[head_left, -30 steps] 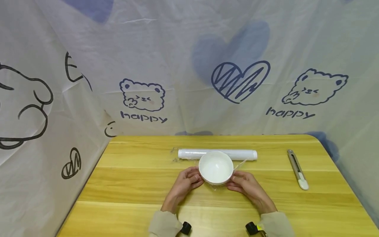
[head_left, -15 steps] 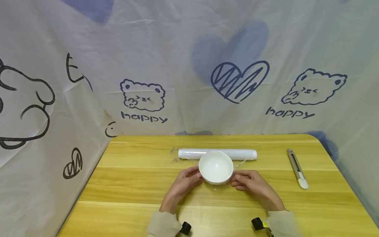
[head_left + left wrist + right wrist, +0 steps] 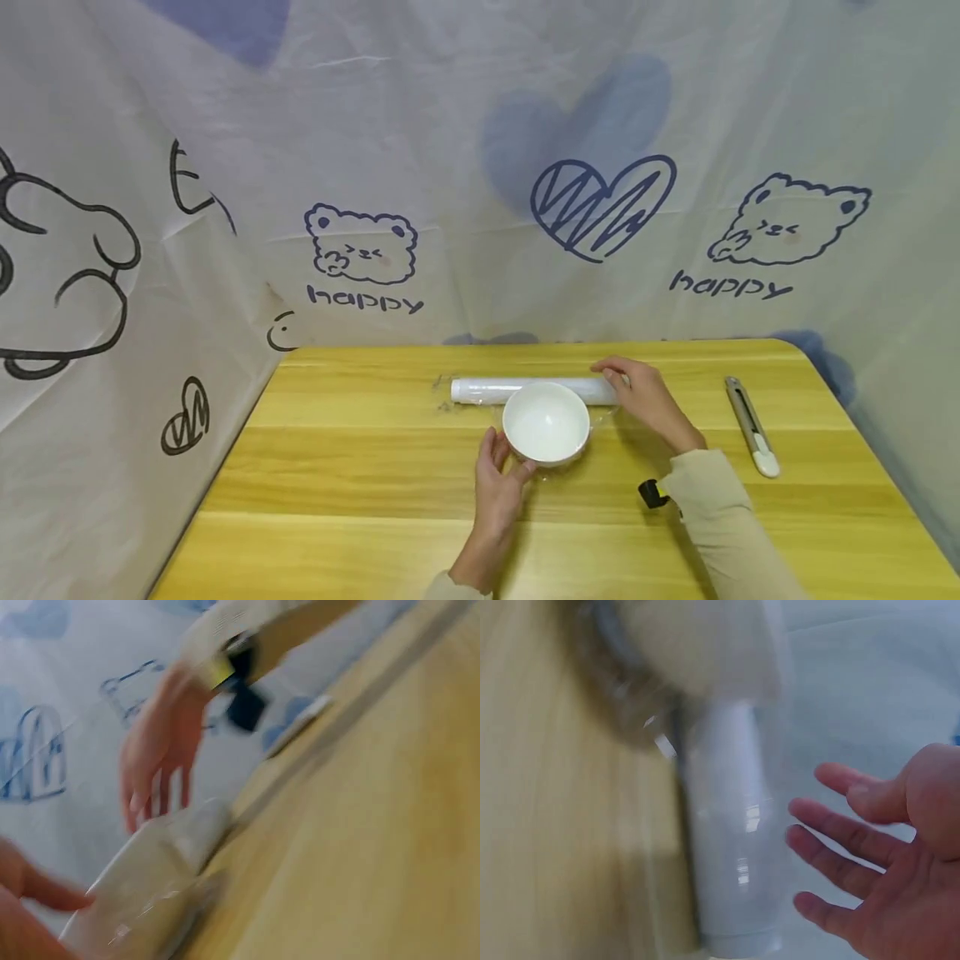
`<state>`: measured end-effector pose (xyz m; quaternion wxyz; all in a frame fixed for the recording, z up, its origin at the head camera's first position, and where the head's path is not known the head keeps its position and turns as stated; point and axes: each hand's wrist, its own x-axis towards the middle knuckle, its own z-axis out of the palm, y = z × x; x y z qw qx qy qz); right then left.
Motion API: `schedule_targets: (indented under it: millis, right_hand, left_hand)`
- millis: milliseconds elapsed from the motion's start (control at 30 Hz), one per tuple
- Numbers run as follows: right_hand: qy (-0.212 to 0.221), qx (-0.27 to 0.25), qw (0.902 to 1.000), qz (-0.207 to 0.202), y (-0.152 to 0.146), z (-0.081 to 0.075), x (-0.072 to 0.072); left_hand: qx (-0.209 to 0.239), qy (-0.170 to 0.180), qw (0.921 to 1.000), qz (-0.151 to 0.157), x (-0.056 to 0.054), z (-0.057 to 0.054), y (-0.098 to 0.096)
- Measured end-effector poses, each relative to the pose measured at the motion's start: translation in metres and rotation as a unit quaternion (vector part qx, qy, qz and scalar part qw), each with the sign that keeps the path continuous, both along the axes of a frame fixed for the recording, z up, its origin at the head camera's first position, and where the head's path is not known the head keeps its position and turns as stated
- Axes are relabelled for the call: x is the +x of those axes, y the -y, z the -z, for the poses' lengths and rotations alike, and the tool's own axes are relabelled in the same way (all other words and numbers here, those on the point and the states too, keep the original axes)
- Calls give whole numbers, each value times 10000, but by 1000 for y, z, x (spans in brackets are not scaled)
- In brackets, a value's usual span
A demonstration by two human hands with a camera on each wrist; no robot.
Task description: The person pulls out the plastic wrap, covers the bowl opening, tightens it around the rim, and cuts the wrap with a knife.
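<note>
A white bowl (image 3: 546, 423) sits upright on the table, with clear plastic film around its lower part. My left hand (image 3: 498, 492) is at the bowl's front left, fingers and thumb spread against its side. In the left wrist view, a finger of that hand reaches straight onto the bowl (image 3: 124, 907). Behind the bowl lies a white roll of cling film (image 3: 480, 390). Over its right end is my right hand (image 3: 643, 396), holding nothing. The right wrist view shows that hand (image 3: 885, 862) with its fingers spread, just apart from the roll (image 3: 735, 847).
A utility knife (image 3: 752, 427) with a grey and white body lies at the right of the wooden table (image 3: 337, 475). Behind the table hangs a white cloth (image 3: 465, 167) printed with hearts and bears. Crinkled film (image 3: 444, 393) sticks out at the roll's left end.
My right hand has left the bowl's right side and moved up and back to the roll's right end. My left hand has shifted toward the bowl's front. The bowl has stayed put.
</note>
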<state>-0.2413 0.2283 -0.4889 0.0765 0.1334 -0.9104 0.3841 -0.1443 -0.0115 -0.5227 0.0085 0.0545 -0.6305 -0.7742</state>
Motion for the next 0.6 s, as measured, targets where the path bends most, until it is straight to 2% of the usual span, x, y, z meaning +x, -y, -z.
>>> schedule_targets:
  millis: [100,167,267,467,600]
  right_hand:
    - [87,282,9994,-175,2,8,-14]
    - [192,372,9988,-243,3,12,-20]
    - [318,483,9979,-307,5,14,-25]
    - [428,801,9953,-348,7,16,-30]
    - [527,922,9941,-241,8,16,-27]
  left_hand:
    - [-326,-360,9969,-624,8,1,-16]
    - [-458,-547,9940,-832,10,2,-25]
    - [-501,-693,9931,-800,11,5,-33]
    - [-956,-1077,9857,-879,7,16,-43]
    - [-1194,-1012,9839,-859,6,19,-44]
